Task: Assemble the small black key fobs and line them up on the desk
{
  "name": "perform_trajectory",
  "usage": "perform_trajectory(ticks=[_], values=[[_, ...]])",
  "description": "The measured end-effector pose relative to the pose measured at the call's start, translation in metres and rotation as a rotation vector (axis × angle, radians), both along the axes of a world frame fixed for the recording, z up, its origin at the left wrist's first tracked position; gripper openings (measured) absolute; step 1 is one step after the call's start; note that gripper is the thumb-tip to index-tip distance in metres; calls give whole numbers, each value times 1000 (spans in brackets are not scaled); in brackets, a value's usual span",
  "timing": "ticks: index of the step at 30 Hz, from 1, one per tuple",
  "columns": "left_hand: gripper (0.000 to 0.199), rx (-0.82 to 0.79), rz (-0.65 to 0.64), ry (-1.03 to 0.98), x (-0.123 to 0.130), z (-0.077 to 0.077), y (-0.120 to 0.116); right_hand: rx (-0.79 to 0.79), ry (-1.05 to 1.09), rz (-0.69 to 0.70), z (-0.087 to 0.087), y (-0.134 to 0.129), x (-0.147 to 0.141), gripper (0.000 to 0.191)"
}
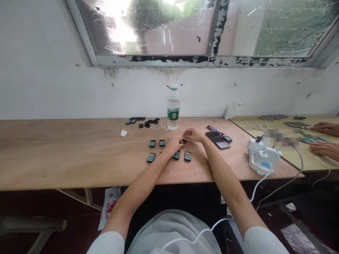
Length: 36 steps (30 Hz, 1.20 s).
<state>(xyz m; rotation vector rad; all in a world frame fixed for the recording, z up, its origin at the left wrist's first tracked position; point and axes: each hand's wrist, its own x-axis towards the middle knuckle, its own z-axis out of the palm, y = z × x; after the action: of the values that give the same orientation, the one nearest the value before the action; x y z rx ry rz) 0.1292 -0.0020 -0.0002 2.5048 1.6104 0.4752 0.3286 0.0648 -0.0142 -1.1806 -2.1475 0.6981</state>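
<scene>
Both my hands meet over the table around a small black device with a greenish screen [184,141]. My left hand [174,142] is closed, its fingertips at the left edge of that device. My right hand [193,134] is closed in a pinch just above the device; what its fingertips hold is too small to make out. Similar small devices lie face up nearby: one at the upper left [152,143], another beside it [162,142], one at lower left [150,157], one by my left forearm [176,155] and one at lower right [188,156]. My left forearm partly hides another.
A water bottle [173,111] stands by the wall, with black parts [152,122] left of it. White scrap [123,133] lies further left. A phone [218,140], snack bar [214,130] and white power strip [261,160] are rightward. A co-worker's hands [325,150] are far right.
</scene>
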Motion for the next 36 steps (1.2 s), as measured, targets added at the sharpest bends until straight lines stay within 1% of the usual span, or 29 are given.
perform_trajectory(ticks=[3, 5, 11, 15, 21, 24, 27, 30, 33, 34, 36], values=[[13, -6, -5, -8, 4, 0, -3, 24, -28, -138, -6, 5, 4, 12], [11, -12, -10, -9, 6, -1, -4, 24, -41, -169, -11, 7, 5, 10], [12, -14, -26, -19, 9, -3, -6, 4, -40, -130, -18, 9, 4, 12], [12, -14, -34, -19, 10, -4, -5, 4, -39, -101, -17, 8, 4, 15], [14, 1, -53, -28, 10, -3, -6, -27, -13, -6, -15, 6, 3, 20], [13, 4, -70, -36, 11, -4, -7, -23, -18, 23, -14, 5, 2, 25], [12, 8, -79, -43, 13, -4, -7, 1, -32, 24, -13, 3, 1, 33], [12, 23, -80, -59, 13, 2, -9, 27, -25, 1, -10, 1, 0, 35], [17, 50, -99, -136, 1, 15, -19, 93, 16, -50, -4, -3, -3, 30], [17, 57, -118, -187, -9, 19, -24, 128, 39, -60, -1, -4, -5, 28], [14, 69, -154, -305, -35, 25, -36, 207, 90, -48, 5, -8, -12, 27]])
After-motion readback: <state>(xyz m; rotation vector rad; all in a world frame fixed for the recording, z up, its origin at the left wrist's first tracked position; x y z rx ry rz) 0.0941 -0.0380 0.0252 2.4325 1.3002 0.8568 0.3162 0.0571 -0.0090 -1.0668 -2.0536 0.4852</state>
